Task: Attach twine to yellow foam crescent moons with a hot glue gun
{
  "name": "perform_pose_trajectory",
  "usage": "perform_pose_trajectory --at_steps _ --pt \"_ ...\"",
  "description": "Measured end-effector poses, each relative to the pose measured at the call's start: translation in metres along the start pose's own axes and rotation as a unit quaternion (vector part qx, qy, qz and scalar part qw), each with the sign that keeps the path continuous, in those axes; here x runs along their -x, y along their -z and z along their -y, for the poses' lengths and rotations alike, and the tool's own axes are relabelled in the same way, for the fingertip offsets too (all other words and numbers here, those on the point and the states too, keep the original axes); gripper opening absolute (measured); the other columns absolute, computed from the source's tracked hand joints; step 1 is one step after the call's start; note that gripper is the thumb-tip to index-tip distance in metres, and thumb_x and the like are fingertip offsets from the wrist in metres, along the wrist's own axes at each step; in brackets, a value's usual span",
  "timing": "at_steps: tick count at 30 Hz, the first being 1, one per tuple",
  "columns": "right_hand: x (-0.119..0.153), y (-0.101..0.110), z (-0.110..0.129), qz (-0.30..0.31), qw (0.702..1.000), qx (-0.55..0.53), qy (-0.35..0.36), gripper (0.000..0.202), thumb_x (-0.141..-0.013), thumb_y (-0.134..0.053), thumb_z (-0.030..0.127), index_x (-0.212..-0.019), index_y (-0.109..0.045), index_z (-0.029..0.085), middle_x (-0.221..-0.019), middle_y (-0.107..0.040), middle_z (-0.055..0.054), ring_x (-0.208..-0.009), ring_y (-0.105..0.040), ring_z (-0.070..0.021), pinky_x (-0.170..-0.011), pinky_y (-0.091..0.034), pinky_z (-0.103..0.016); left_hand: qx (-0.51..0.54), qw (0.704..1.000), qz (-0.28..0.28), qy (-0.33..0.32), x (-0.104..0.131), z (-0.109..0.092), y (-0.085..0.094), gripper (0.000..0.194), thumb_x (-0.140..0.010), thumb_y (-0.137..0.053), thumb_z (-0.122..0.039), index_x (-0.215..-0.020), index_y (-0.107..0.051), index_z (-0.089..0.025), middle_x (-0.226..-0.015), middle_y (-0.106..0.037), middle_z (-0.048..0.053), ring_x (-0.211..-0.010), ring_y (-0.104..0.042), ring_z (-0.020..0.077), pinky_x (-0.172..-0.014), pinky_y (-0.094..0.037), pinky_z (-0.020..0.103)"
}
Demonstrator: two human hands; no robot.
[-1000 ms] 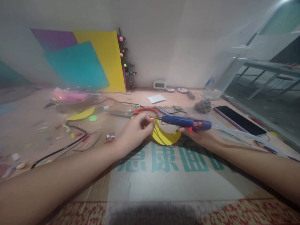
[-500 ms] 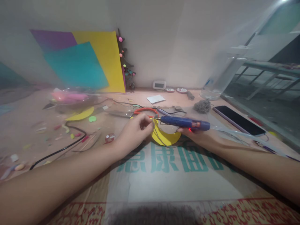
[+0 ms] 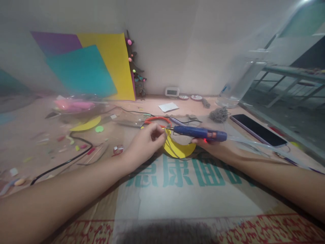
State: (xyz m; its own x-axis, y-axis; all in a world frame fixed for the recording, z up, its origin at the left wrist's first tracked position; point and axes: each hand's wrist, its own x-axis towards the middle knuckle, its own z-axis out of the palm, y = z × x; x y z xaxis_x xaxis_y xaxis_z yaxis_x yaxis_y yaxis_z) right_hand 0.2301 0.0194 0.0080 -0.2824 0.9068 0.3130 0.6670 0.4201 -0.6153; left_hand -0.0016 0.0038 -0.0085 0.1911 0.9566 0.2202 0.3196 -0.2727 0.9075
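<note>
Near the middle of the table, my left hand (image 3: 149, 140) pinches the upper left tip of a yellow crescent (image 3: 180, 149), with a thin grey string hanging across it. My right hand (image 3: 207, 144) is closed around a blue glue gun (image 3: 200, 133), whose small red light shows beneath. The gun lies level and its metal nozzle points left, close to my left fingertips and the crescent's tip. Whether the nozzle touches the crescent cannot be made out.
Orange-handled scissors (image 3: 158, 119) lie just behind my hands. Grey yarn (image 3: 218, 115) and a phone (image 3: 257, 129) are at the right. Another yellow crescent (image 3: 86, 124), a black cord (image 3: 63, 164) and scattered clay bits lie left. Coloured sheets (image 3: 81, 71) lean on the wall.
</note>
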Motion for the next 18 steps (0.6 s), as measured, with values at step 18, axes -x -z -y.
perform_pose_trajectory --at_steps 18 --pt "-0.0051 -0.0050 -0.0065 -0.034 0.999 0.029 0.018 0.027 -0.072 -0.063 0.047 -0.066 -0.052 0.023 -0.060 -0.055 0.000 -0.057 -0.053 -0.0178 -0.055 -0.043 -0.030 0.001 1.000 -0.008 -0.013 -0.0007 0.0058 0.0003 0.013 -0.089 -0.055 -0.028 -0.080 -0.052 -0.018 -0.065 -0.056 -0.004 -0.055 -0.052 0.0095 -0.055 -0.041 0.021"
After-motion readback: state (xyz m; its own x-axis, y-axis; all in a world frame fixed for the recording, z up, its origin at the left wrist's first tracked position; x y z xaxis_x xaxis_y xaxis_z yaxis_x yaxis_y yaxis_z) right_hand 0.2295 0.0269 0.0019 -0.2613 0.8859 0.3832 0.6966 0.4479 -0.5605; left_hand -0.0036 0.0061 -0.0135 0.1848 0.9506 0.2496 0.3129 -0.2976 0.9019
